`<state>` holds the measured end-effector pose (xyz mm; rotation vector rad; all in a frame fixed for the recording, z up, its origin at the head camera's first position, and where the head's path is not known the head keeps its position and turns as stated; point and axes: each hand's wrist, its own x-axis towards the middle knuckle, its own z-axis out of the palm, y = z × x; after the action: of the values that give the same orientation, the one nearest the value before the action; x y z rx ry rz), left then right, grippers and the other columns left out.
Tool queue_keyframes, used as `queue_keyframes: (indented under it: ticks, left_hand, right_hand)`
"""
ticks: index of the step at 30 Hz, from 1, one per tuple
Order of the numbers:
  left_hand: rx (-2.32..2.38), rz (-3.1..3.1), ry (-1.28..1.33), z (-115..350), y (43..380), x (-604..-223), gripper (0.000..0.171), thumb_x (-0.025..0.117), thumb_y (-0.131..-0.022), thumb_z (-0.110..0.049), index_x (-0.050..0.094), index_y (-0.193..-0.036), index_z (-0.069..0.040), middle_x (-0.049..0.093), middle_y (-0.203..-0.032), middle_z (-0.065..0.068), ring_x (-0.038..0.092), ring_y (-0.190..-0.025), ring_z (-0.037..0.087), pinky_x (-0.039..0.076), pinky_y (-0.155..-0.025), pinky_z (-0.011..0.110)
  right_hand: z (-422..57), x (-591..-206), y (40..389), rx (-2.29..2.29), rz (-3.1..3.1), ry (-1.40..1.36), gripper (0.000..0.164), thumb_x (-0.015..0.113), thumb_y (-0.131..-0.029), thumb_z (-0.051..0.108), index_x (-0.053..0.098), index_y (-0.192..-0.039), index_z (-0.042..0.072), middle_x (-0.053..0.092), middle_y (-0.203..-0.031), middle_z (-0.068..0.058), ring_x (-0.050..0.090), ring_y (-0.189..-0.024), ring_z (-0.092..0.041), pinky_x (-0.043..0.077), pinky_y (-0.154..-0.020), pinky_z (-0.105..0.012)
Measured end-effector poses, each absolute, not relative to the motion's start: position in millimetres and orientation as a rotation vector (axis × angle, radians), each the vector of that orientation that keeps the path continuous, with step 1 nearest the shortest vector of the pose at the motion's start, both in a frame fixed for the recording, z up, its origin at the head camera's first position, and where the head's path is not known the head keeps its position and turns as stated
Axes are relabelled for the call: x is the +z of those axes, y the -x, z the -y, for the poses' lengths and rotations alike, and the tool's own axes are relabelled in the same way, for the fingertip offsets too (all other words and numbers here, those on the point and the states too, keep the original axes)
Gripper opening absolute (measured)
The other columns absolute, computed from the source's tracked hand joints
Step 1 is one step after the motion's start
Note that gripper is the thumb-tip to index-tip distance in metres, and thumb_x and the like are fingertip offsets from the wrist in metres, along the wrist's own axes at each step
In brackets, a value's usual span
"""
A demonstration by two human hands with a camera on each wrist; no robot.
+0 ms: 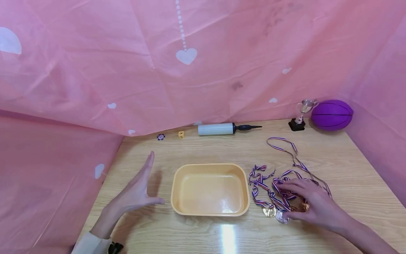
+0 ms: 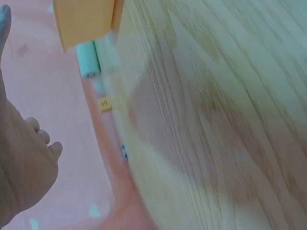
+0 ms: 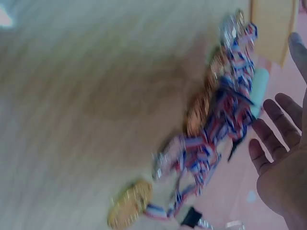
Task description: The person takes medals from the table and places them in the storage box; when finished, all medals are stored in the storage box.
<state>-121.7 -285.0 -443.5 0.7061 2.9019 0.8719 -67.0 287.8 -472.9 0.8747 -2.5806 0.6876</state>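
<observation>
My right hand [image 1: 312, 203] is over a pile of medals, its fingers spread and gently bent. A gold medal [image 1: 269, 211] and a silver medal [image 1: 282, 216] lie at the pile's near side. Their striped ribbons [image 1: 260, 183] are knotted and tangled together. Bronze medals [image 3: 197, 115] show in the right wrist view, apart from the open palm. My left hand [image 1: 136, 192] is raised left of a yellow plastic tub [image 1: 210, 213], thumb held away from straight fingers, holding nothing. The tub has nothing in it.
Along the back lie a poker chip [image 1: 161, 137], a yellow letter cube [image 1: 181, 134] and a hand pump [image 1: 216, 129]. A small trophy cup [image 1: 297, 124] stands beside a purple ball [image 1: 332, 115] at the back right. Pink cloth [image 1: 152, 88] walls the table's back and sides.
</observation>
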Motion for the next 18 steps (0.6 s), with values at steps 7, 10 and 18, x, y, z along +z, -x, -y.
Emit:
queue_keyframes:
  ticks: [7,10,18]
  left_hand:
    - [0.986,-2.785,-0.828,261.3,128.6,-447.0,0.164,0.103,-0.06,-0.051,-0.014,-0.17,-0.018,-0.007,-0.179,0.009,0.012,-0.161,0.036,0.027,-0.124,0.063]
    - [0.997,-2.749,-0.851,251.7,128.7,-449.6,0.163,0.104,-0.059,-0.048,-0.011,-0.171,-0.018,-0.006,-0.179,0.007,0.011,-0.161,0.034,0.026,-0.125,0.061]
    - [0.938,-2.66,-0.875,237.9,124.2,-459.9,0.155,0.1,-0.062,-0.057,-0.004,-0.172,-0.023,-0.003,-0.179,0.003,0.01,-0.162,0.026,0.024,-0.127,0.055]
  right_hand:
    - [-266.8,-490.8,64.8,0.712,2.533,-0.966,0.061,0.101,-0.06,0.044,0.081,-0.114,0.021,0.069,-0.114,0.012,0.062,-0.1,-0.01,0.044,-0.09,-0.012]
    - [-262.7,-496.9,63.7,0.738,2.543,-0.966,0.052,0.101,-0.062,0.037,0.082,-0.108,0.023,0.067,-0.11,0.015,0.056,-0.094,-0.004,0.042,-0.079,-0.013]
    - [-258.4,-509.0,62.1,0.637,2.524,-0.93,0.045,0.099,-0.062,0.04,0.084,-0.101,0.024,0.064,-0.105,0.015,0.059,-0.092,-0.008,0.048,-0.078,-0.021]
